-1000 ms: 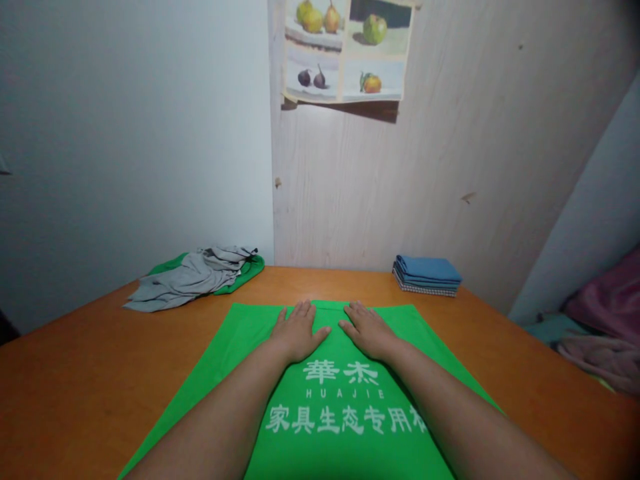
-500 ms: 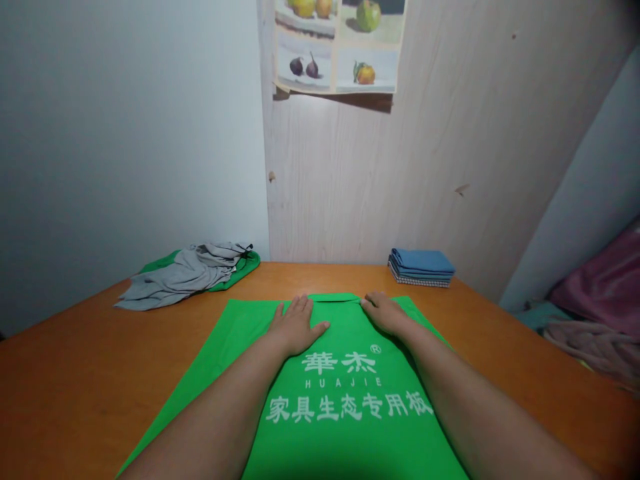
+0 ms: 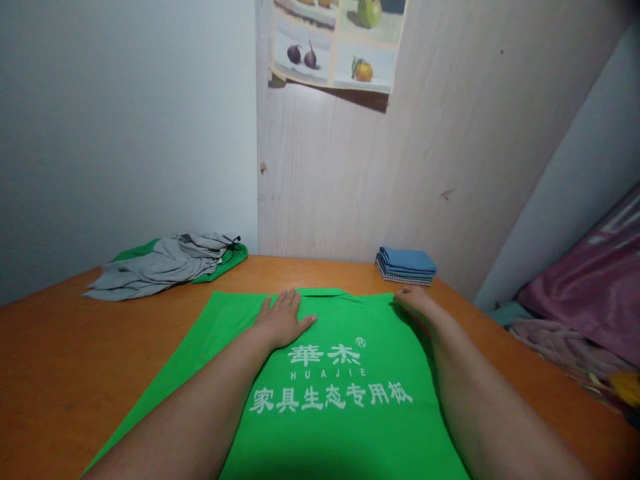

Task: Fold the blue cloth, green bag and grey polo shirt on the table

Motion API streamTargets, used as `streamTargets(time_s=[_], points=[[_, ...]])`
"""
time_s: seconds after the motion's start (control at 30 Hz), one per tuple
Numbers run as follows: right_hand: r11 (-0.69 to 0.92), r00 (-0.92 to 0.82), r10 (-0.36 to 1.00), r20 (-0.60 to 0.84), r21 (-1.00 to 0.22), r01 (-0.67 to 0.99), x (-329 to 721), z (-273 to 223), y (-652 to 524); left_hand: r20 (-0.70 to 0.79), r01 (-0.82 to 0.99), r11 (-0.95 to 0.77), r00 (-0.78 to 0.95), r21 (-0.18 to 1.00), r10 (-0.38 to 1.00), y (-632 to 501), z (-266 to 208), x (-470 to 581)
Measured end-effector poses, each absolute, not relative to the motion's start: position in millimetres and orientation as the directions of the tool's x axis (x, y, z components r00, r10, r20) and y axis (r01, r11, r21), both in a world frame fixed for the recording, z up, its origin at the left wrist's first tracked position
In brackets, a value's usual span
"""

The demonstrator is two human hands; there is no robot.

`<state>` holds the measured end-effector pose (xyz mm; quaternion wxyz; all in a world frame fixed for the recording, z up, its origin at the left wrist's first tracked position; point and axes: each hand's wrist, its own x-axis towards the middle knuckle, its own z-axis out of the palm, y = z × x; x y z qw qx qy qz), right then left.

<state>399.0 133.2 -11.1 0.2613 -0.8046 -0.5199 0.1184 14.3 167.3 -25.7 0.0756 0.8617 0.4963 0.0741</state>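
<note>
A green shirt with white printed lettering lies spread out, and a collar-like strip shows at its far edge. My left hand rests flat on the cloth near that strip, fingers extended and thumb out to the side. At the far right corner of the shirt, my right hand has its fingers closed on the edge of the fabric. The near part of the shirt runs out of view below, and my forearms cover some of its sides.
On the orange-brown table, a crumpled grey and green garment lies at the far left. A stack of folded blue cloths sits at the back right. Pink fabric is heaped beyond the right edge. Fruit pictures hang on the wall.
My right hand has moved right along the shirt's far edge, from beside the collar strip to the corner. My left hand stays flat on the cloth. The view has shifted slightly.
</note>
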Motion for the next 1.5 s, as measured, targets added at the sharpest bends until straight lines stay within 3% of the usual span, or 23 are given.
streamTargets(time_s=[0.2,0.37,0.7,0.87,1.0,1.17,1.3,1.4,1.5], points=[[-0.334,0.37,0.928,-0.04,-0.526,0.782,384.6,-15.1,128.4,0.036,0.853,-0.486,0.488,0.19,0.872,165.6,-23.4,14.4],[-0.343,0.4,0.916,0.014,-0.486,0.804,383.5,-10.2,130.2,0.037,0.857,-0.483,0.484,0.18,0.874,166.4,-23.9,14.5],[-0.463,0.507,0.855,0.111,-0.279,0.841,372.3,4.7,121.5,0.029,0.866,-0.48,0.481,0.143,0.876,165.1,-22.3,14.8],[-0.225,0.278,0.941,0.193,-0.257,0.94,324.4,12.6,126.2,0.03,0.869,-0.477,0.477,0.131,0.878,164.2,-21.9,15.7],[0.048,-0.018,0.992,0.126,-0.238,0.97,285.4,-10.1,132.6,0.023,0.869,-0.476,0.478,0.135,0.878,164.4,-22.4,15.8],[0.032,-0.041,0.998,-0.045,-0.185,0.982,276.7,-30.5,136.3,0.036,0.866,-0.477,0.478,0.149,0.878,164.9,-24.3,15.4],[0.021,-0.017,1.0,0.02,-0.169,0.985,274.9,-24.4,133.9,0.024,0.865,-0.475,0.478,0.16,0.878,164.8,-24.1,15.2],[0.104,-0.085,0.99,0.114,-0.174,0.979,264.9,-17.9,129.4,0.021,0.866,-0.475,0.477,0.157,0.878,165.6,-24.3,15.2],[0.161,-0.154,0.987,0.05,-0.192,0.968,254.7,-16.6,126.8,0.027,0.868,-0.474,0.476,0.149,0.879,166.5,-25.1,15.5]])
